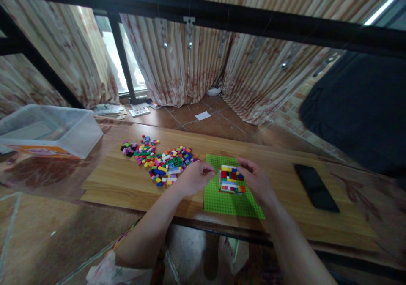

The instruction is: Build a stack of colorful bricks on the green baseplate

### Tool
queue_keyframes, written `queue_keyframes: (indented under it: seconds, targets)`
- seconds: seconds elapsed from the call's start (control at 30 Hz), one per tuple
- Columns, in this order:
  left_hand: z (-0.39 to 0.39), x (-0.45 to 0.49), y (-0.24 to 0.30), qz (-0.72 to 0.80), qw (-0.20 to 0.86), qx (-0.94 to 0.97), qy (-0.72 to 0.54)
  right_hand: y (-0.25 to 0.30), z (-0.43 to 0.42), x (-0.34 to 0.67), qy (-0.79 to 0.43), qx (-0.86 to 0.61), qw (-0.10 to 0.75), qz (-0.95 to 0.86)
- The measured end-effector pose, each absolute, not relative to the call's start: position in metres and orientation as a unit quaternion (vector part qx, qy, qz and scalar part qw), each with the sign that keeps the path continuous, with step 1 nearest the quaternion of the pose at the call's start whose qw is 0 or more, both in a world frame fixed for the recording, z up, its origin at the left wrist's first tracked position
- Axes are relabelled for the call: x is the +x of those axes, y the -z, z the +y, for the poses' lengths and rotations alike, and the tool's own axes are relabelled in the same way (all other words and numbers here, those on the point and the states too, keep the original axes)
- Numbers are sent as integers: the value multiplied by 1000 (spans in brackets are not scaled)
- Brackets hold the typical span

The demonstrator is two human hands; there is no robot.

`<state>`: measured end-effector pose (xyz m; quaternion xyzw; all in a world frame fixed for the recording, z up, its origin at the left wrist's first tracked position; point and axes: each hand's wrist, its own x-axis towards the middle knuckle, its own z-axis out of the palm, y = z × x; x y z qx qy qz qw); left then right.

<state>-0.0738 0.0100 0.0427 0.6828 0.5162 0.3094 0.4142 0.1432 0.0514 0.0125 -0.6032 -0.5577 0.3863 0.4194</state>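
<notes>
A low block build [232, 179] in white, red, yellow, blue and orange sits on a green studded baseplate [218, 204]. At the baseplate's left part is my left hand [195, 179], its thumb and fingers pinched together just left of the build. Whatever is between those fingertips is too small to make out. My right hand [257, 182] is at the build's right side, fingers partly stretched and apart near its upper right corner. Whether they touch the blocks I cannot tell. A heap of loose toy bricks [161, 162] in many colours lies left of the baseplate, partly behind my left hand.
Everything lies on a wooden board [111, 187] on a low table. A black phone [316, 187] lies to the right. At the far left stands a clear plastic bin [82, 128]. A dark metal bar [222, 14] and curtains [177, 65] are beyond the table.
</notes>
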Motion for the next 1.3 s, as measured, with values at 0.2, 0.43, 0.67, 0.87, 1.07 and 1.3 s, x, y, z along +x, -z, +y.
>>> queue_keyframes:
  seconds: [0.2,0.43,0.67,0.87,1.07,1.3]
  targets:
    - [9,-75,-45,519,405,688,-306,-7,53,138,-415,-589,407,-562]
    - [10,-75,-42,521,391,697,-299,-8,52,137,-408,-597,397,-565]
    - [9,-75,-38,527,390,697,-290,-12,51,135,-416,-605,385,-559]
    - [9,-75,-41,529,389,697,-289,-8,52,134,-432,-593,407,-545]
    - [10,-85,-47,530,389,688,-308,-8,52,138,-477,-558,427,-528]
    - [18,-103,-38,548,383,647,-367,-23,59,161,-458,-561,543,-426]
